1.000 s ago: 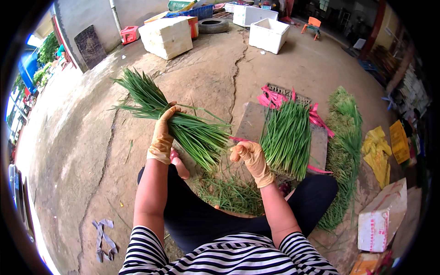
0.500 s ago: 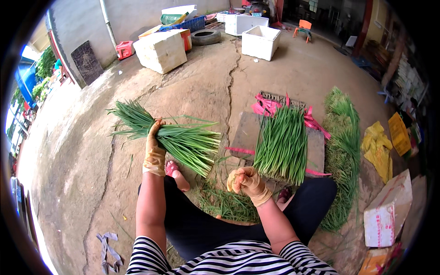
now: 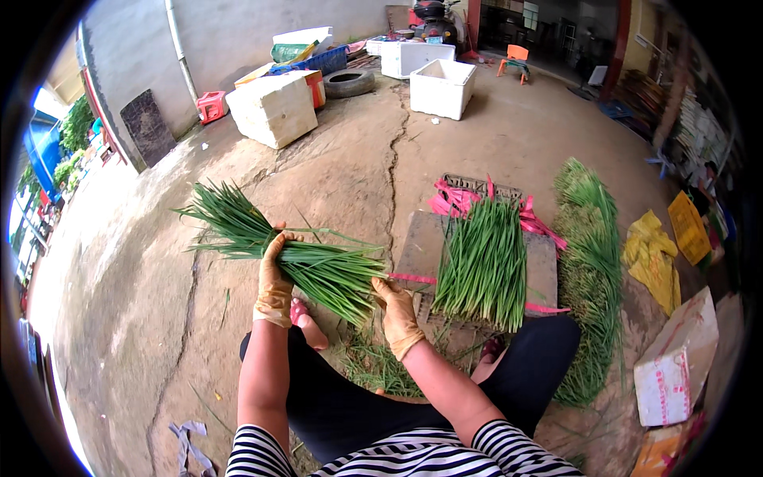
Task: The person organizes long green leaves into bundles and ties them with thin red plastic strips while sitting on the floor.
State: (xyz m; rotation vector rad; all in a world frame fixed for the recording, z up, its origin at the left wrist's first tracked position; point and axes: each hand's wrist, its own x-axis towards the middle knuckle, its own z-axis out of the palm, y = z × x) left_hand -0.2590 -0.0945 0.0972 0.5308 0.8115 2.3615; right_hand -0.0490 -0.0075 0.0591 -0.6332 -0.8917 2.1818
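While the person sits low over the cracked concrete floor, the head view shows two gloved hands at work on one bundle of green chives. The left hand wraps closed around the middle of that bundle, holding it nearly level above the knees, leafy tips fanning out to the left. The right hand curls at the cut end of the same bundle, fingers closed against the stalks, with one pink strip running from it toward the board; whether it pinches the strip cannot be told. Just to the right, a second bunch of chives lies on one flat board, over a tangle of pink ties. Farther right, one long heap of loose chives stretches along the floor, beside a yellow bag and one white carton. Three white foam boxes stand at the far wall, near one tyre and one small red crate. Trimmings litter the ground between the legs.
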